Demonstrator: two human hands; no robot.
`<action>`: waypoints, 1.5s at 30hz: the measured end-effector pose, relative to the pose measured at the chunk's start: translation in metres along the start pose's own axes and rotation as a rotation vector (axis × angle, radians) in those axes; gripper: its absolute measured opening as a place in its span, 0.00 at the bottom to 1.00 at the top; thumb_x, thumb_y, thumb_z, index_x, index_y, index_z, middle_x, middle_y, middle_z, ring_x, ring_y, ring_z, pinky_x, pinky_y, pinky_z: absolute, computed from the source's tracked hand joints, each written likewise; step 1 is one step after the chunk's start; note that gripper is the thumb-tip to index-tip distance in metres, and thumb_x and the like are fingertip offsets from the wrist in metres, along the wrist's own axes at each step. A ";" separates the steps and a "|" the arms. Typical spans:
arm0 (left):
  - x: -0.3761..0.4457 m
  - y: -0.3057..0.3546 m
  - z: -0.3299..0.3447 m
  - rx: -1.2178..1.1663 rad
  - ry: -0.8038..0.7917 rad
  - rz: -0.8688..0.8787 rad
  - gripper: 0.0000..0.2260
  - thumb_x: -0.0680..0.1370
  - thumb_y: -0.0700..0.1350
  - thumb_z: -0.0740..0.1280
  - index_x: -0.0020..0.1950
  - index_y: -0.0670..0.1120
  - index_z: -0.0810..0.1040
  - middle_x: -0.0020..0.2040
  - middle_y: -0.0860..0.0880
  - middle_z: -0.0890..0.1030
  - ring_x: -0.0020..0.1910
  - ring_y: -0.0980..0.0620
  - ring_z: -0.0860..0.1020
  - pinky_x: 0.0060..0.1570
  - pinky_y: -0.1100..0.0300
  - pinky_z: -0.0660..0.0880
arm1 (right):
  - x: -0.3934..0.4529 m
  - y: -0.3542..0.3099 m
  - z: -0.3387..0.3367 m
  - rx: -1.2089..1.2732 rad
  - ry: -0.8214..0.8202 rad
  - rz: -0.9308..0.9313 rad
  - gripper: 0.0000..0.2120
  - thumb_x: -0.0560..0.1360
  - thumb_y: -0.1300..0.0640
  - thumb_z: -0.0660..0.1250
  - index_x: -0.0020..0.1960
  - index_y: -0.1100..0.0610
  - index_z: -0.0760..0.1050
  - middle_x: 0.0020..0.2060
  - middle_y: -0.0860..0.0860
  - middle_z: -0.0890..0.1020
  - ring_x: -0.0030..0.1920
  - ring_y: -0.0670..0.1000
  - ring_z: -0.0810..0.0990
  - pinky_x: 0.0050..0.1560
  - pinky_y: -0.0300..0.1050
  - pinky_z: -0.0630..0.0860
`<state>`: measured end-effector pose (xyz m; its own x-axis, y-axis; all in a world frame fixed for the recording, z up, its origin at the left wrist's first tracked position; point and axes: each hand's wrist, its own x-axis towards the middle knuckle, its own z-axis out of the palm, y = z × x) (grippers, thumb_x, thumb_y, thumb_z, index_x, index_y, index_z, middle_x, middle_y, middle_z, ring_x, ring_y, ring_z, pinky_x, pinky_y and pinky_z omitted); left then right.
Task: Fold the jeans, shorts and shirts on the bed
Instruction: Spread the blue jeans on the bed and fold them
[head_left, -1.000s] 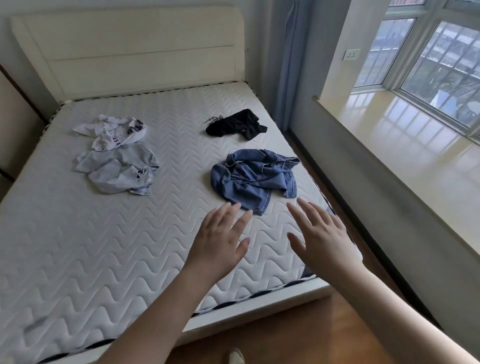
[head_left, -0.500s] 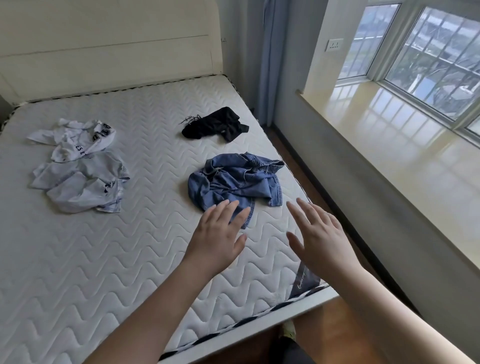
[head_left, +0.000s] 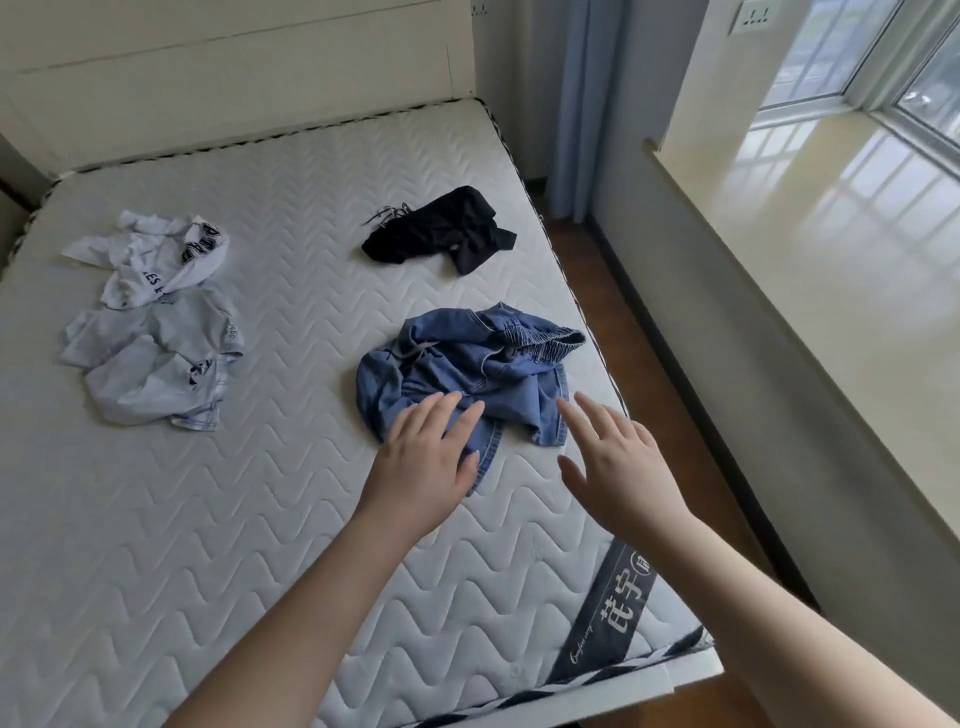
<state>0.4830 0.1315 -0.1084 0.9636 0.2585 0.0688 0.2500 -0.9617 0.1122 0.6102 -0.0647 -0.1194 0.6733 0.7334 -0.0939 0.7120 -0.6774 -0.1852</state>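
Reaching forward: left hand (head_left: 423, 462), fingers straight and spread, holding nothing, fingertips over the near hem of the crumpled blue jeans (head_left: 467, 364). Right hand (head_left: 618, 462), likewise spread and empty, just right of that hem. Black shorts (head_left: 441, 231) beyond the jeans. Two white shirts (head_left: 156, 322) far left on the bed (head_left: 260, 519).

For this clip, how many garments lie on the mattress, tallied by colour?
White or pale: 2, the white shirt with dark lettering and the pale grey shirt just below it
Black: 1, the black shorts
Blue: 1, the blue denim jeans
Total: 4 garments, all crumpled and unfolded on the mattress
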 end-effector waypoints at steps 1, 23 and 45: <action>0.011 -0.001 0.004 0.001 -0.007 -0.008 0.23 0.78 0.49 0.65 0.73 0.46 0.70 0.70 0.43 0.72 0.70 0.43 0.69 0.70 0.46 0.65 | 0.014 0.007 0.004 -0.001 -0.004 -0.003 0.31 0.81 0.43 0.55 0.80 0.48 0.48 0.78 0.49 0.56 0.77 0.51 0.56 0.74 0.47 0.55; 0.220 -0.082 0.204 -0.079 -0.194 -0.055 0.25 0.80 0.50 0.61 0.77 0.50 0.62 0.75 0.49 0.65 0.74 0.49 0.62 0.71 0.52 0.60 | 0.284 0.095 0.181 0.155 -0.204 0.148 0.32 0.80 0.50 0.58 0.80 0.51 0.48 0.78 0.50 0.54 0.75 0.55 0.59 0.72 0.52 0.60; 0.207 -0.129 0.274 -0.311 -0.190 -0.181 0.23 0.81 0.48 0.61 0.76 0.50 0.64 0.73 0.53 0.67 0.72 0.53 0.65 0.70 0.55 0.63 | 0.369 0.082 0.252 1.746 -0.112 0.654 0.24 0.77 0.72 0.59 0.70 0.57 0.72 0.42 0.54 0.72 0.42 0.51 0.70 0.51 0.41 0.69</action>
<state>0.6767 0.2839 -0.3804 0.9144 0.3717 -0.1602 0.4043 -0.8215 0.4022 0.8668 0.1652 -0.4160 0.6542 0.4640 -0.5973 -0.6523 -0.0538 -0.7561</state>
